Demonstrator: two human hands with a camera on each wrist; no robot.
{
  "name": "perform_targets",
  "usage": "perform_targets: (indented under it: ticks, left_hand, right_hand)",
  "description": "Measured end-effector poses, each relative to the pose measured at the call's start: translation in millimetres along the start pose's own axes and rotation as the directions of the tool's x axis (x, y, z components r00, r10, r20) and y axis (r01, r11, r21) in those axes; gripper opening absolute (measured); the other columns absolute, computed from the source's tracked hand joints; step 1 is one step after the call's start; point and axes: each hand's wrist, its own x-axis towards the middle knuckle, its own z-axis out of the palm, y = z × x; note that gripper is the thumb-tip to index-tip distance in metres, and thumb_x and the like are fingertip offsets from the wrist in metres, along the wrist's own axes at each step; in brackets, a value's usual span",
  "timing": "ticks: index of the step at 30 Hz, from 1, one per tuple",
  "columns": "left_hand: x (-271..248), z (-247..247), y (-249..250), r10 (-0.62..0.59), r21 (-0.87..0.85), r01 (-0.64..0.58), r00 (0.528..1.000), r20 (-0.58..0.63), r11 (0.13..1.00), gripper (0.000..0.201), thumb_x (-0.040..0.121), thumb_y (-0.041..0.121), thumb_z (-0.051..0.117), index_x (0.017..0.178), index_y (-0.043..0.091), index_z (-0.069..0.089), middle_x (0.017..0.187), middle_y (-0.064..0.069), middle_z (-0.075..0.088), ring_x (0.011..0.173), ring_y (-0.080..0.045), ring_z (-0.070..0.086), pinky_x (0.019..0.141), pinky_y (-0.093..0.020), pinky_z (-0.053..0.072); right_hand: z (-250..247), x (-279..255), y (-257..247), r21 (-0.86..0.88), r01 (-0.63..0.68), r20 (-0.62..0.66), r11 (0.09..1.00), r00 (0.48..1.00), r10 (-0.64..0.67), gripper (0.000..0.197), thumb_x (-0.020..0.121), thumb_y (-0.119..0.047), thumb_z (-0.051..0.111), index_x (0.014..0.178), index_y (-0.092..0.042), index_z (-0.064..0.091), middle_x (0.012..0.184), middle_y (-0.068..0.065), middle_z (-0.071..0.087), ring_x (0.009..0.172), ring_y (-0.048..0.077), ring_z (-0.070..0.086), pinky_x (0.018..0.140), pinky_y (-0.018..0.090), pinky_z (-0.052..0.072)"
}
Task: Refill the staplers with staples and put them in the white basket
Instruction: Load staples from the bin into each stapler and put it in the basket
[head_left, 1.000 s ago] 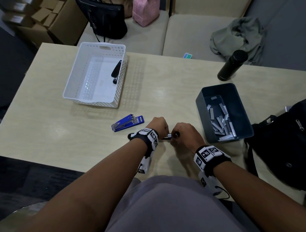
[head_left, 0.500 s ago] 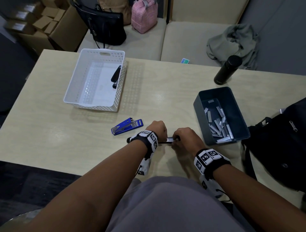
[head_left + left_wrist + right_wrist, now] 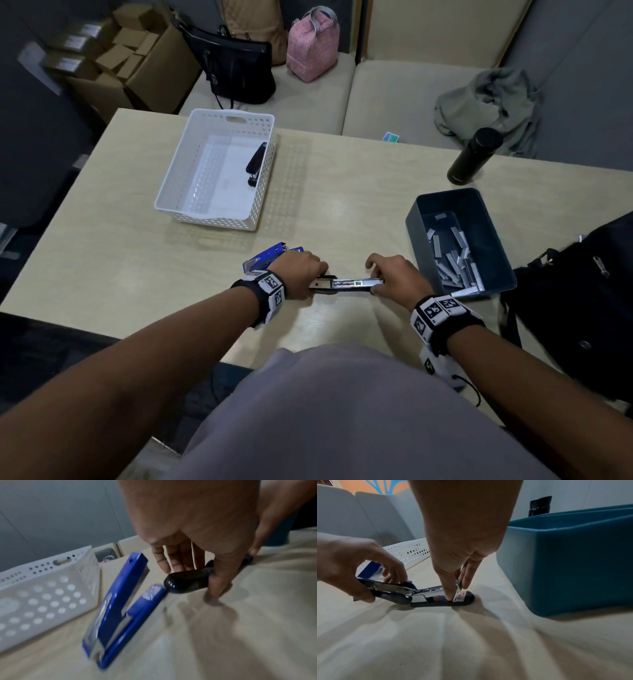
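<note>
A black stapler (image 3: 346,283) lies opened out flat near the table's front edge, its metal magazine (image 3: 428,590) bared. My left hand (image 3: 308,277) grips its black top cover (image 3: 187,582). My right hand (image 3: 376,281) pinches the front end of the magazine (image 3: 458,588) between thumb and fingers, above the base (image 3: 443,602). A blue stapler (image 3: 270,255) lies just behind my left hand, open in a V (image 3: 123,609). The white basket (image 3: 178,205) stands at the far left with one black stapler (image 3: 257,164) inside.
A dark blue-grey bin (image 3: 414,226) with several staple strips (image 3: 459,263) stands right of my right hand. A black bottle (image 3: 474,156) stands behind it. A black bag (image 3: 582,291) lies at the right edge. Bags and boxes sit beyond the table.
My hands have drawn apart and the black stapler has swung open between them, baring the magazine. The view has tilted a little upward.
</note>
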Motion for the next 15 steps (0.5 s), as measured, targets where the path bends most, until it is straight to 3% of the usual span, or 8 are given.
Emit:
perform_targets:
  ticks: [4,8,11,13,15]
  left_hand:
    - [6.2,-34.7,2.8,0.042,-0.019,-0.042,0.999,-0.028,0.999,0.033,0.077,0.028,0.066,0.108,0.019,0.066,0.103,-0.003,0.068,0.093,-0.029,0.064,0.065,-0.030,0.037]
    - [23.0,-59.9,22.1,0.104,-0.077,-0.108,0.993,-0.053,0.991,0.024,0.078,0.033,0.070,0.097,0.019,0.068,0.093,-0.005,0.071,0.084,-0.030,0.067,0.060,-0.029,0.038]
    - [38.1,-55.5,41.6,0.114,-0.034,-0.115,0.993,-0.025,0.993,0.036,0.083,0.037,0.068,0.112,0.016,0.065,0.107,-0.008,0.068,0.095,-0.031,0.066,0.065,-0.031,0.041]
    - [46.1,-37.5,50.3,0.066,-0.031,-0.065,0.998,0.021,0.997,0.046,0.084,0.035,0.070,0.124,0.015,0.059,0.120,-0.010,0.061,0.108,-0.030,0.061,0.072,-0.035,0.044]
    - [48.3,-17.0,55.6,0.011,-0.043,-0.009,0.999,0.045,0.999,0.052,0.087,0.031,0.069,0.132,0.013,0.051,0.126,-0.013,0.054,0.115,-0.033,0.056,0.079,-0.040,0.048]
  right_hand:
    - [-1.3,6.1,0.9,-0.037,0.011,-0.013,0.999,1.000,-0.012,0.047,0.073,-0.003,0.066,0.107,-0.032,0.052,0.086,-0.008,0.066,0.077,0.018,0.063,0.068,0.041,0.058]
    - [-1.8,13.6,2.6,0.029,-0.001,-0.005,1.000,1.000,0.002,0.054,0.071,-0.003,0.071,0.108,-0.037,0.051,0.090,-0.008,0.062,0.076,0.013,0.062,0.069,0.039,0.059]
    - [-1.0,17.4,8.2,0.207,-0.056,0.041,0.977,0.998,0.048,0.074,0.064,0.005,0.071,0.123,-0.035,0.051,0.105,-0.001,0.059,0.080,0.012,0.059,0.074,0.030,0.054]
    - [-1.0,16.6,13.6,0.216,-0.111,0.120,0.970,0.989,0.086,0.098,0.054,0.003,0.083,0.137,-0.030,0.042,0.113,0.000,0.052,0.098,0.017,0.056,0.082,0.027,0.048]
    - [-1.5,15.7,18.4,0.217,-0.151,0.200,0.965,0.974,0.107,0.110,0.049,-0.002,0.090,0.142,-0.028,0.038,0.119,0.002,0.051,0.106,0.019,0.053,0.086,0.027,0.046]
